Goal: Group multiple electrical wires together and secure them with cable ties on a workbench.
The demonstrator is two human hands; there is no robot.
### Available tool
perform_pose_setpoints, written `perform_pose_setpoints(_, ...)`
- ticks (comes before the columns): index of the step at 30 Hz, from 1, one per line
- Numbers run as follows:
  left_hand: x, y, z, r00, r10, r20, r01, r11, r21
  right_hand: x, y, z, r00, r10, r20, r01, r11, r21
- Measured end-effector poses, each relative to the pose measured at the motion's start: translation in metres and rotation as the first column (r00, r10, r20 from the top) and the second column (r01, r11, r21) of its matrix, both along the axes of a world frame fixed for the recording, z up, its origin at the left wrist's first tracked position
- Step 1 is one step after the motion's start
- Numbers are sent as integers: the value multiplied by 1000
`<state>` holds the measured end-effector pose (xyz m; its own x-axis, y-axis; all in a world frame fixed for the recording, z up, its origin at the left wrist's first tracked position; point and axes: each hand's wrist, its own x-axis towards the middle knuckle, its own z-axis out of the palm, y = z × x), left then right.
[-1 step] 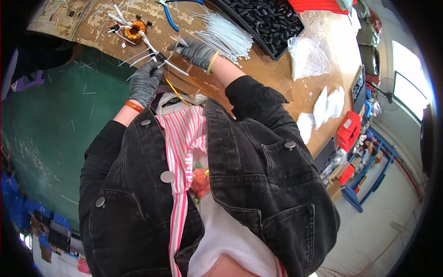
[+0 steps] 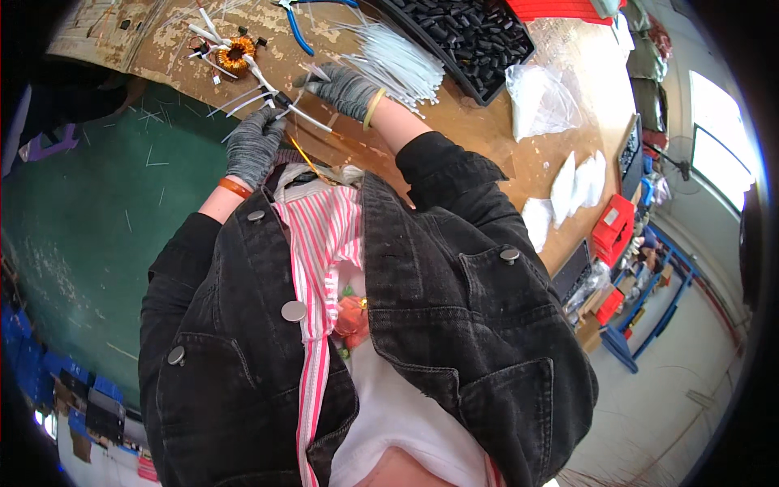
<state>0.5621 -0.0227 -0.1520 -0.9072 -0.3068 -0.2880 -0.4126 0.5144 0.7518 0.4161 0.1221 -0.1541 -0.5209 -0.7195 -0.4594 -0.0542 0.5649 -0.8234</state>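
My left hand (image 2: pixel 253 148), in a grey knit glove, is closed around white-sleeved wires (image 2: pixel 264 79) beside a small black piece (image 2: pixel 282 99). These wires run up to a ring-shaped copper coil (image 2: pixel 236 56) lying on the table. A white-sleeved lead (image 2: pixel 312 120) with a bare copper end points down to the right, and a thin yellow wire hangs near my jacket. Thin white strips stick out left of the fingers. My right hand (image 2: pixel 345 91), gloved with light fingertips showing, is just right of the black piece, fingers drawn together. What they pinch, if anything, is too small to tell.
A bundle of white cable ties (image 2: pixel 398 66) lies beyond my right hand. Behind it stands a black tray (image 2: pixel 484 99) of small black parts. Blue-handled pliers (image 2: pixel 300 31) lie at the far edge. Plastic bags (image 2: pixel 542 105) and white packets (image 2: pixel 576 188) rest at right.
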Motion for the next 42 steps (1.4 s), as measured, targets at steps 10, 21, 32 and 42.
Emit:
perform_pose_setpoints(10,1,-1,-11,993,110,-35,-109,993,51,8,-16,-15,997,-70,38,77,972,-224)
perform_pose_setpoints(21,0,-3,-13,984,167,63,-176,965,195,5,-17,-13,962,232,-142,-204,960,189)
perform_pose_setpoints(32,1,-3,-13,992,123,-43,-118,989,94,8,-22,-4,945,221,-241,-194,972,132)
perform_pose_setpoints(42,-5,-9,-6,986,-48,-160,48,999,-3,25,-22,-15,989,28,-145,-49,989,-142)
